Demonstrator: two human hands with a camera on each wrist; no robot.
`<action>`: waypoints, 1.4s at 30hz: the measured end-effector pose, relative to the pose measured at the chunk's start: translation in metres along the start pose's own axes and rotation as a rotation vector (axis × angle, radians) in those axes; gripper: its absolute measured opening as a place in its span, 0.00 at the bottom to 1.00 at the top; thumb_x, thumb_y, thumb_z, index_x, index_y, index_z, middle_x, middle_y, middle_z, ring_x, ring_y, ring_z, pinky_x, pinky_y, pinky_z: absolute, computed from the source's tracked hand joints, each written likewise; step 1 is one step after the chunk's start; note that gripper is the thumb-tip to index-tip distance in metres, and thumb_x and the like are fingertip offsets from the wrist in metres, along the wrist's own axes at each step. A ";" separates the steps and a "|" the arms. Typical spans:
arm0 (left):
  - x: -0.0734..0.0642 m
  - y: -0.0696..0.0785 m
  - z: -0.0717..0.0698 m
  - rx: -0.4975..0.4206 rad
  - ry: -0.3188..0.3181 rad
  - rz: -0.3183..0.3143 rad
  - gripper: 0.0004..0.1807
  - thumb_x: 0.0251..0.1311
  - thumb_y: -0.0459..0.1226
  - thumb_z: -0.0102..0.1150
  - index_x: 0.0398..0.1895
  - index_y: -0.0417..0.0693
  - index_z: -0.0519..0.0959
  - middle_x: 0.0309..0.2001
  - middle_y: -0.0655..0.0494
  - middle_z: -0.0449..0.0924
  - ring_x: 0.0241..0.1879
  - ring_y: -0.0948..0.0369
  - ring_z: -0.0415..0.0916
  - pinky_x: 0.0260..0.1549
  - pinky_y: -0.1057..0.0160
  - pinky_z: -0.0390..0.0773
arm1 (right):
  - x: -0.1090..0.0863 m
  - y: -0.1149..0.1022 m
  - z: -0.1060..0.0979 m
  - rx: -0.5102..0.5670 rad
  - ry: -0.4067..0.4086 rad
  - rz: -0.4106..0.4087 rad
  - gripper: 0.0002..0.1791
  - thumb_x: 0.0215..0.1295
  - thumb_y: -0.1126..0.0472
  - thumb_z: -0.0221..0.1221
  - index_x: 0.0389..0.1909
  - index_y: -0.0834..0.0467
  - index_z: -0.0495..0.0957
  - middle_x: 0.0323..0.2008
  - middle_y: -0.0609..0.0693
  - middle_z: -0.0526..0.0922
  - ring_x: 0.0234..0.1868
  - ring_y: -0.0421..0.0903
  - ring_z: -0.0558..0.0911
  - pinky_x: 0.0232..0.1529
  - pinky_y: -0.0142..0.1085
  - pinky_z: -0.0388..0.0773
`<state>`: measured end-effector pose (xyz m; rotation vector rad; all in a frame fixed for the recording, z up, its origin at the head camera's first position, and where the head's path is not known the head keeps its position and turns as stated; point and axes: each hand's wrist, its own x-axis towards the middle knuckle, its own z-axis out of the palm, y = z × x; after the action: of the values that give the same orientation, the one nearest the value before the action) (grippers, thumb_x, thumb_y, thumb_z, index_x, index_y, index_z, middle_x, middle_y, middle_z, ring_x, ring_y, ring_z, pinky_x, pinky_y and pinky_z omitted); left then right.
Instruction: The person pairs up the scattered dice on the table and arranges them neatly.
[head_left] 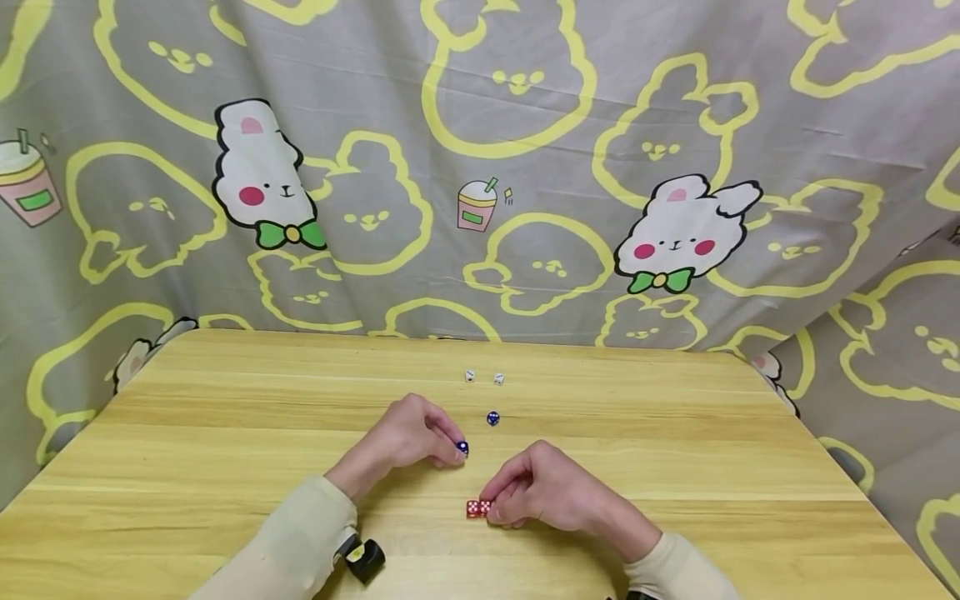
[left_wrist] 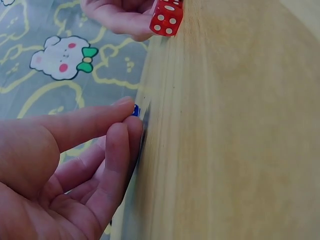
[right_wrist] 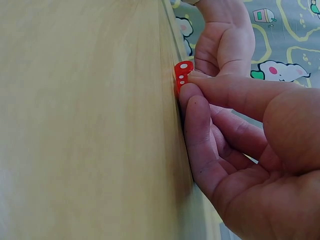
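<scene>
My left hand [head_left: 411,432] pinches a blue die [head_left: 462,448] between thumb and fingertips, low over the table. In the left wrist view only a small corner of that blue die [left_wrist: 136,110] shows past the fingers. Nearer the front, my right hand [head_left: 551,490] pinches a red die [head_left: 486,506] from its right side. A second red die [head_left: 472,508] sits directly to the left of it, side by side and seemingly touching. In the right wrist view, the fingertips partly cover the red dice [right_wrist: 182,73]. Another blue die [head_left: 492,418] lies beyond both hands.
Two white dice [head_left: 469,376] lie slightly apart near the table's far side. The wooden table [head_left: 225,417] reaches back to a grey curtain [head_left: 390,100] printed with yellow outlines and rabbits. A black strap device [head_left: 365,561] is on the left wrist.
</scene>
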<state>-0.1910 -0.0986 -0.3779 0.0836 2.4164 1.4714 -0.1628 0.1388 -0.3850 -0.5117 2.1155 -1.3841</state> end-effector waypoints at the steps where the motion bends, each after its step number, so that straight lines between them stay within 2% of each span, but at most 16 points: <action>1: 0.000 0.000 0.000 -0.003 -0.011 -0.002 0.10 0.48 0.30 0.82 0.32 0.42 0.89 0.27 0.53 0.91 0.26 0.62 0.86 0.30 0.66 0.84 | 0.000 0.000 0.000 0.000 0.000 -0.001 0.06 0.58 0.68 0.75 0.37 0.61 0.91 0.28 0.53 0.91 0.27 0.37 0.83 0.29 0.27 0.81; 10: -0.002 -0.002 0.002 -0.017 -0.091 -0.001 0.10 0.48 0.29 0.82 0.32 0.41 0.88 0.26 0.52 0.90 0.25 0.61 0.86 0.31 0.64 0.86 | 0.000 0.000 0.001 0.002 -0.002 0.001 0.06 0.59 0.69 0.75 0.37 0.61 0.91 0.28 0.54 0.91 0.27 0.37 0.84 0.30 0.27 0.82; 26: -0.003 -0.002 0.003 -0.014 -0.093 0.001 0.10 0.48 0.28 0.82 0.33 0.39 0.88 0.26 0.50 0.91 0.24 0.61 0.86 0.30 0.63 0.87 | 0.001 -0.001 0.001 -0.007 0.001 -0.001 0.06 0.59 0.69 0.75 0.37 0.60 0.91 0.28 0.53 0.91 0.27 0.37 0.83 0.29 0.26 0.80; 42: -0.002 -0.001 0.003 -0.034 -0.138 0.013 0.11 0.47 0.27 0.81 0.33 0.38 0.88 0.27 0.48 0.91 0.24 0.62 0.86 0.30 0.64 0.87 | 0.001 -0.001 -0.001 -0.017 0.006 0.000 0.06 0.58 0.68 0.75 0.37 0.60 0.91 0.28 0.53 0.91 0.27 0.37 0.83 0.29 0.26 0.80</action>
<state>-0.1885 -0.0968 -0.3799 0.1871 2.2845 1.4610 -0.1636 0.1385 -0.3838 -0.5151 2.1335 -1.3708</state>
